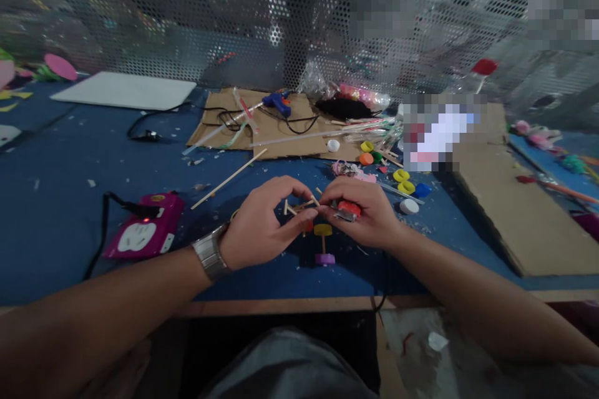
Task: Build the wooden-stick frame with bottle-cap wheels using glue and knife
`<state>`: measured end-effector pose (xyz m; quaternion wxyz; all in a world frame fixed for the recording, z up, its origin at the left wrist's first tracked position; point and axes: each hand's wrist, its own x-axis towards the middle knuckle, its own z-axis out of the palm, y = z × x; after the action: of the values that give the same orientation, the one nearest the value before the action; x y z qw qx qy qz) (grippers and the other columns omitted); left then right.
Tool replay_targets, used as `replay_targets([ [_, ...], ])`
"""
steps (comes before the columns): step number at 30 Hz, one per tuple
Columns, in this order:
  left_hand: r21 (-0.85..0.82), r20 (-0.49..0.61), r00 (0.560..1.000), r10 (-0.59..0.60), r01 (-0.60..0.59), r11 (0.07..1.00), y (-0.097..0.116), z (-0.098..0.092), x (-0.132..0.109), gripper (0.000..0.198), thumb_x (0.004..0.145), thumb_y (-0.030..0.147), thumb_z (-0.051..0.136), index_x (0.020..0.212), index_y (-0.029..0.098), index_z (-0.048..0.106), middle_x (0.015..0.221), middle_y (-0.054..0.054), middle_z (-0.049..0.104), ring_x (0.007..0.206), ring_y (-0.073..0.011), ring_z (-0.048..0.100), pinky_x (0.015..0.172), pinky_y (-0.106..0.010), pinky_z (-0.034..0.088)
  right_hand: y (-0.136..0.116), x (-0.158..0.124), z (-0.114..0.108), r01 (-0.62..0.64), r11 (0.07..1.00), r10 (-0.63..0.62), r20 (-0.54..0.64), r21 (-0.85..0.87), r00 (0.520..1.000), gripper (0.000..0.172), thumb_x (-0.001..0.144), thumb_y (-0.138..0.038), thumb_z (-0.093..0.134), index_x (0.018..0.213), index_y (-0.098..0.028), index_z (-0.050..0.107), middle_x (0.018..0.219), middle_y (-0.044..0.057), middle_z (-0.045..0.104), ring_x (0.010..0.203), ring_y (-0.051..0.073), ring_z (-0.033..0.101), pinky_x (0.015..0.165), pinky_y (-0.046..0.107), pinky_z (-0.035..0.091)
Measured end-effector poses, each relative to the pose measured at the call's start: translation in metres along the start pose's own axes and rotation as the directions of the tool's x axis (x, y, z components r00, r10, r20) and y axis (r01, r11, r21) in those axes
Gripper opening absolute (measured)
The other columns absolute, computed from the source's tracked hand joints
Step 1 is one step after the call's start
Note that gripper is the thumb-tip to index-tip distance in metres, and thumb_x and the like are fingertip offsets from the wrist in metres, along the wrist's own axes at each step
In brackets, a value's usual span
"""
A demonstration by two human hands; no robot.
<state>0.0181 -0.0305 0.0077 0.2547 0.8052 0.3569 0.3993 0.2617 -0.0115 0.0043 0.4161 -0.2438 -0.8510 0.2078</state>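
Observation:
My left hand (262,224), with a metal-band watch (211,255) on its wrist, pinches a small frame of short wooden sticks (299,204) between thumb and fingers. My right hand (369,209) is closed at the frame's other side, its fingertips on a stick. A small red and silver object (349,209) shows against that palm; its kind is unclear. Just below the hands, a yellow bottle cap (322,230) and a purple cap (324,259) are joined by a short stick. Something red-orange beside the left thumb is partly hidden.
A magenta power adapter (148,227) with a plugged cord sits left, near a long wooden stick (229,179). A blue glue gun (277,103) lies on cardboard (290,148) behind. Loose caps (406,187) lie right, before a larger cardboard sheet (524,212). A white board (124,91) lies back left.

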Motion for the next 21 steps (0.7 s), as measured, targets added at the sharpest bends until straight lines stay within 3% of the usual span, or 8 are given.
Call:
replay_targets([
  [4, -0.01, 0.008, 1.0, -0.003, 0.003, 1.0, 0.002, 0.0, -0.0005, 0.017, 0.106, 0.035, 0.071, 0.099, 0.019, 0.075, 0.101, -0.004, 0.081, 0.097, -0.0204, 0.073, 0.092, -0.033, 0.052, -0.0005, -0.0005, 0.0017, 0.03, 0.999, -0.03, 0.002, 0.019, 1.0, 0.013, 0.094, -0.01, 0.077, 0.1, -0.021, 0.076, 0.09, 0.004, 0.078, 0.081, 0.015, 0.072, 0.075, 0.026, 0.058],
  [15, -0.065, -0.111, 0.987, -0.116, 0.11, 0.992, 0.003, -0.0016, 0.0024, 0.016, 0.103, 0.033, 0.073, 0.098, 0.019, 0.077, 0.093, -0.003, 0.081, 0.087, -0.0167, 0.074, 0.085, -0.029, 0.057, -0.0061, 0.0012, -0.0018, 0.123, 0.99, -0.129, -0.08, -0.075, 0.988, 0.019, 0.099, -0.008, 0.071, 0.112, -0.02, 0.077, 0.097, 0.007, 0.08, 0.09, 0.016, 0.077, 0.084, 0.028, 0.063],
  [21, -0.116, -0.075, 0.987, -0.142, 0.133, 0.984, 0.0074, -0.002, 0.004, 0.016, 0.102, 0.031, 0.072, 0.094, 0.017, 0.077, 0.088, -0.002, 0.08, 0.08, -0.0151, 0.072, 0.079, -0.025, 0.057, -0.0071, -0.0033, -0.0009, 0.027, 0.994, -0.04, -0.13, -0.105, 0.991, 0.019, 0.093, -0.012, 0.08, 0.107, -0.021, 0.07, 0.092, 0.002, 0.079, 0.065, 0.01, 0.067, 0.061, 0.021, 0.056],
])
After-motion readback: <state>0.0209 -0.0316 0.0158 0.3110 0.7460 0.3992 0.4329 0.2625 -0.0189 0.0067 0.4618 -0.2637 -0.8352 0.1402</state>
